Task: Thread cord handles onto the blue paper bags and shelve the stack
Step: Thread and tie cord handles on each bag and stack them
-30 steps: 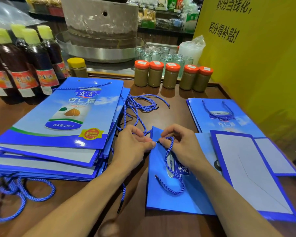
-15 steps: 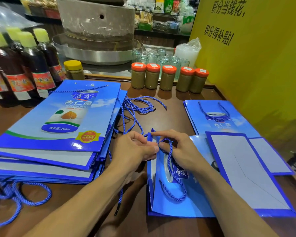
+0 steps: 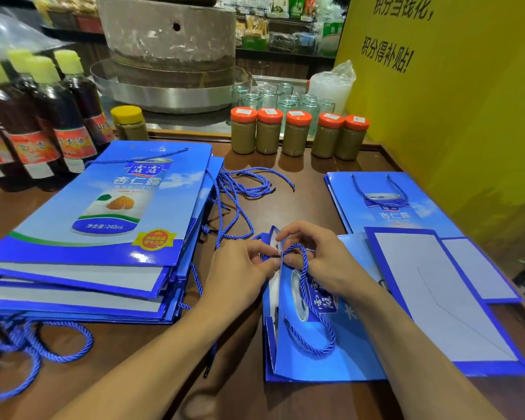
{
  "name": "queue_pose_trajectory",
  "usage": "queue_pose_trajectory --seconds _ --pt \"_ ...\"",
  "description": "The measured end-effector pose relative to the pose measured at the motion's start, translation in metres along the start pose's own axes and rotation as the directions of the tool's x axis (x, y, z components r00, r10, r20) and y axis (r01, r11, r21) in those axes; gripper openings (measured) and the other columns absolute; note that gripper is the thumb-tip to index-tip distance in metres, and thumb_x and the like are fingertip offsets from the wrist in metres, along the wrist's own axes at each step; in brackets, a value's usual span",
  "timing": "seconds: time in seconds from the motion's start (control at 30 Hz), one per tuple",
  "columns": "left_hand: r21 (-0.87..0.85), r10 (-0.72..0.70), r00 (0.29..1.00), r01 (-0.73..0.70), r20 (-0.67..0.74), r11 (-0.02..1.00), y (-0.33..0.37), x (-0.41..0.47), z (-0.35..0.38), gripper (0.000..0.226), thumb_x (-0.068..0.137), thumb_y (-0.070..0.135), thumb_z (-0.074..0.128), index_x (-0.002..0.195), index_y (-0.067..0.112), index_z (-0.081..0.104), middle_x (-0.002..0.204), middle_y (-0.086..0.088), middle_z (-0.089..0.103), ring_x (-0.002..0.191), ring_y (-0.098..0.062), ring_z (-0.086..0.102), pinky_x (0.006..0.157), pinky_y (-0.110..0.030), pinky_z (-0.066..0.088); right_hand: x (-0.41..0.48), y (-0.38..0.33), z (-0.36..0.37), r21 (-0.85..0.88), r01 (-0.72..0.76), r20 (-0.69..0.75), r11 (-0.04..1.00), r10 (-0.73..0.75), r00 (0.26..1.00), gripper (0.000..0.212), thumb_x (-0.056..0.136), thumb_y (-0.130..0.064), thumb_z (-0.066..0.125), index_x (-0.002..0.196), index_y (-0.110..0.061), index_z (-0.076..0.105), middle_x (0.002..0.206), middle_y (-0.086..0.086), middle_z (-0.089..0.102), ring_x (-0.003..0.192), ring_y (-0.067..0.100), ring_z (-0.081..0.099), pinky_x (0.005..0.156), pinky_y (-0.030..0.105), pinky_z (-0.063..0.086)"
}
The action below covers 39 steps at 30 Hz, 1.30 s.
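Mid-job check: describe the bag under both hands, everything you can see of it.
The bag is glossy blue paper, folded flat on the table. Its printed front faces up; the top edge is lifted, showing white inside. A twisted blue cord loops across the front. The left hand pinches the cord end at that edge; the right hand pinches the edge itself. Its right side lies under another bag.

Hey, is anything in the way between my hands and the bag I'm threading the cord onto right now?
Nothing visible is. The left hand and right hand both pinch the cord right at the top edge of the bag. The loose cords and the stack lie off to the left, clear of them.
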<state>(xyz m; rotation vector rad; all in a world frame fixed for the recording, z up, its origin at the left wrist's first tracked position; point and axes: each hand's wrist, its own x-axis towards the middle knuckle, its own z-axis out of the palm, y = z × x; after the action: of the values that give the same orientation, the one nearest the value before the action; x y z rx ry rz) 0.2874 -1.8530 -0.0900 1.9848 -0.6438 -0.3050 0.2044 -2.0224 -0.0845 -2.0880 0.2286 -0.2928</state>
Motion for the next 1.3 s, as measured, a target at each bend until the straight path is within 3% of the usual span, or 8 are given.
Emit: queue_pose_trajectory --seconds 0.57,0.73,0.83,0.97,1.07,1.17,1.23,1.3 --pt "-0.04 -0.107 0.99 0.111 0.093 0.993 0.008 0.002 -0.006 0.019 0.096 0.001 0.053 0.083 0.008 0.065 0.061 -0.014 0.069 0.051 -0.026 0.072 0.064 -0.054 0.063 -0.002 0.001 0.013 0.109 0.026 -0.057 0.994 -0.02 0.998 0.029 0.105 -0.005 0.055 0.112 -0.021 0.077 0.086 0.018 0.068 0.075 0.017 0.063 0.08 0.044 0.057" --pt "-0.079 -0.088 0.988 0.098 0.131 0.992 0.006 0.002 -0.012 0.028 0.105 0.024 0.052 0.088 0.007 0.065 0.07 -0.013 0.07 0.055 -0.027 0.073 0.067 -0.052 0.063 -0.003 -0.002 0.013 0.128 -0.002 -0.082 0.992 0.013 0.997 0.027 0.108 -0.011 0.053 0.119 -0.021 0.076 0.08 0.008 0.069 0.075 0.014 0.065 0.076 0.029 0.058" --pt "-0.097 -0.114 0.982 0.129 0.149 0.987 0.005 0.004 -0.012 0.028 0.096 0.032 0.07 0.089 0.006 0.065 0.064 -0.004 0.067 0.052 -0.026 0.071 0.064 -0.049 0.064 -0.004 -0.006 0.011 0.202 -0.061 -0.136 0.978 0.09 0.987 0.025 0.11 -0.026 0.05 0.116 -0.021 0.074 0.078 0.008 0.07 0.071 0.019 0.065 0.073 0.032 0.06" --pt "-0.113 -0.16 0.978 0.176 0.133 0.978 -0.001 0.007 -0.009 0.02 0.09 0.019 0.078 0.087 0.006 0.063 0.048 0.005 0.057 0.041 -0.02 0.058 0.063 -0.049 0.062 -0.001 -0.018 0.003 0.436 -0.133 -0.186 0.89 0.234 0.954 0.026 0.108 -0.029 0.054 0.112 -0.007 0.067 0.072 0.012 0.069 0.059 0.021 0.061 0.055 0.025 0.053" --pt "-0.138 -0.185 0.974 0.203 0.127 0.97 0.001 0.007 -0.011 0.025 0.095 0.023 0.073 0.082 0.005 0.063 0.047 0.003 0.059 0.039 -0.021 0.056 0.054 -0.038 0.055 -0.007 -0.032 -0.015 0.681 -0.234 -0.048 0.694 0.361 0.931 0.022 0.106 -0.004 0.05 0.122 -0.005 0.065 0.099 0.017 0.078 0.073 0.024 0.073 0.059 0.027 0.061" --pt "-0.195 -0.19 0.973 0.214 0.134 0.957 0.0 0.008 -0.01 0.026 0.097 0.021 0.072 0.08 0.004 0.061 0.054 -0.002 0.065 0.044 -0.024 0.059 0.06 -0.046 0.059 -0.018 -0.043 -0.031 0.821 -0.325 0.108 0.47 0.432 0.896 0.036 0.096 0.009 0.042 0.123 0.0 0.065 0.113 0.018 0.076 0.062 0.017 0.067 0.048 0.021 0.055" --pt "-0.204 -0.178 0.977 0.199 0.117 0.958 -0.001 0.008 -0.01 0.026 0.096 0.022 0.072 0.083 0.004 0.059 0.057 -0.002 0.066 0.048 -0.024 0.061 0.063 -0.048 0.059 -0.023 -0.046 -0.036 0.814 -0.335 0.088 0.475 0.469 0.879 0.028 0.097 -0.005 0.053 0.121 0.0 0.067 0.101 0.014 0.075 0.052 0.011 0.052 0.04 0.017 0.042" --pt "-0.218 -0.182 0.977 0.203 0.111 0.955 0.001 0.007 -0.011 0.024 0.096 0.021 0.072 0.092 0.002 0.058 0.062 -0.004 0.069 0.049 -0.025 0.062 0.059 -0.045 0.058 -0.029 -0.045 -0.04 0.725 -0.328 0.0 0.605 0.477 0.879 0.026 0.097 -0.014 0.063 0.119 -0.002 0.07 0.089 0.008 0.07 0.052 0.009 0.043 0.042 0.017 0.035"
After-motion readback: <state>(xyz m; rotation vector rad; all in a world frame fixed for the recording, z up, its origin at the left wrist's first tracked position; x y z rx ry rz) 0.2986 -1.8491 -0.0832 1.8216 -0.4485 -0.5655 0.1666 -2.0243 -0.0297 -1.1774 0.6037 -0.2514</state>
